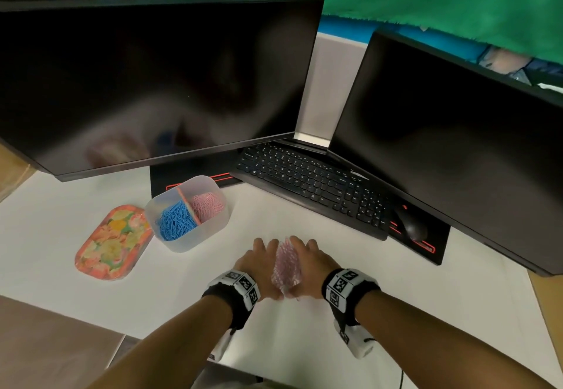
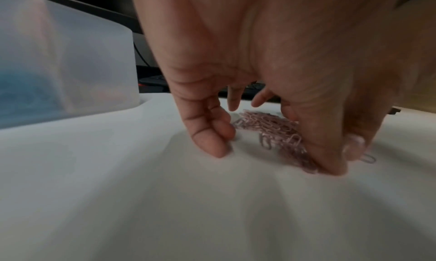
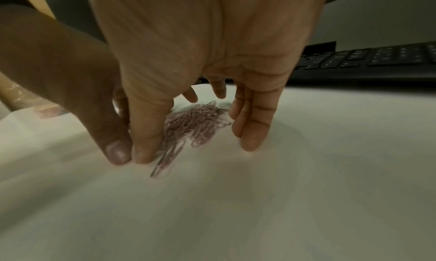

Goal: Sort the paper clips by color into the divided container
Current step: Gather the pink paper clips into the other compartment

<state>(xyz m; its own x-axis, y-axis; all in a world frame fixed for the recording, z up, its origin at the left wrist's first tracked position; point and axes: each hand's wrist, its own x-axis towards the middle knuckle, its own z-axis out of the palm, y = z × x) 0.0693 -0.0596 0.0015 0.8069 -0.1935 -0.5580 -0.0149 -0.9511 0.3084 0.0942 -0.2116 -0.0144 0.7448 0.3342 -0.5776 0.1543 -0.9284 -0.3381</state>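
— White bench [image 1: 350, 297] under two dark monitors, and at its middle both hands work one heap. How does each grip stand?

— The left hand [image 1: 259, 263] and right hand [image 1: 310, 262] are set palm toward palm, fingers nearly straight and tips down on the bench, the pile of pink paper clips [image 1: 286, 263] walled in between them. In the wrist views the thumbs meet at the near end; neither hand has curled round the clips, so they corral rather than pinch.

— And how will the heap handle?

— Light, thin, stiff wire, probably slick on that smooth top (a few strays already poke out by the thumbs). The clips look tangled, so they should lift as a loose clump, yet shed singles if squeezed unevenly. Best hold, by this reading: scoop from both flanks with the fingertips sliding beneath, then cup.

— Where do they go?

— The divided container [image 1: 213, 230] stands to the left beyond the hands, blue clips [image 1: 175, 221] in its near cell, pink clips [image 1: 207, 204] in the far one. A flowered tray [image 1: 112, 242] lies just beside it; the keyboard [image 1: 310, 184] sits farther back.
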